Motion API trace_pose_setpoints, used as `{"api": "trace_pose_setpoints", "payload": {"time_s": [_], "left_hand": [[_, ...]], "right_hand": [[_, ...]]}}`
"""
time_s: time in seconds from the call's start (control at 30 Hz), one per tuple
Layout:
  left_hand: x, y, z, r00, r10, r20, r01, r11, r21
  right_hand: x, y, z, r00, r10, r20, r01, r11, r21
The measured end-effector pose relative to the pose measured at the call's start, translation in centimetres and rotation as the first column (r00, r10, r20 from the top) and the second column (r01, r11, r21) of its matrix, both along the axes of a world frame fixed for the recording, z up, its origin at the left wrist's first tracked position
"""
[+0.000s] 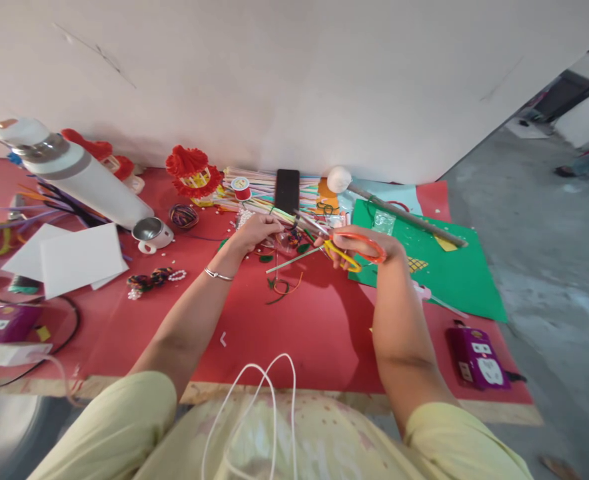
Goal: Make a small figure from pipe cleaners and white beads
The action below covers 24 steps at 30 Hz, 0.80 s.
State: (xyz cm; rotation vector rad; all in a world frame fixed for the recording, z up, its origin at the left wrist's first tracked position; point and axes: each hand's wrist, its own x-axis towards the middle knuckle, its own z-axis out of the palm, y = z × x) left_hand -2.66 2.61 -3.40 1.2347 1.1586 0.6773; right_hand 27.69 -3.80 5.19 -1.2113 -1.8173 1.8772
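Note:
My right hand (369, 248) is closed through the orange and yellow handles of a pair of scissors (337, 245), whose blades point left toward my left hand. My left hand (257, 230) pinches a thin straw (287, 217) that runs toward the scissor blades. Both hands hover over a red mat (319, 327), just in front of a pile of coloured straws (259, 183). A green strip (292, 261) and scraps of cord (282, 287) lie below the hands.
A black phone (287, 190), a spool of red thread (241, 187), a red paper flower (193, 172), a white ball on a stick (339, 180), green paper (449, 267), white sheets (74, 257), a white bottle (79, 177), a small cup (150, 231), bead bracelets (152, 277) and purple boxes (477, 357) surround them.

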Motion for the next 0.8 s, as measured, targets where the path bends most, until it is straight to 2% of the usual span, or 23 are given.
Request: {"api": "trace_pose_setpoints", "payload": {"time_s": [0.1,0.37,0.53,0.67,0.8], "left_hand": [[-0.2,0.1,0.1,1.0,0.001,0.022,-0.001,1.0,0.015],[-0.4,-0.2,0.9,0.998,-0.035,0.058,0.034,0.999,0.028],[-0.5,-0.3,1.3,0.997,-0.03,0.072,0.029,1.0,0.012],[-0.8,-0.3,1.2,0.995,-0.093,0.024,0.092,0.995,0.046],[-0.8,-0.4,1.3,0.992,-0.125,-0.014,0.125,0.992,0.004]], "right_hand": [[-0.8,-0.1,0.0,0.998,0.028,0.052,-0.024,0.996,-0.087],[-2.5,-0.5,-1.1,0.993,-0.013,0.114,0.037,0.977,-0.211],[-2.7,-0.5,-2.1,0.998,-0.024,0.066,0.04,0.965,-0.26],[-3.1,-0.2,-2.7,0.999,-0.026,0.02,0.031,0.958,-0.285],[-4.0,-0.3,-3.3,0.997,-0.063,-0.034,0.051,0.961,-0.272]]}}
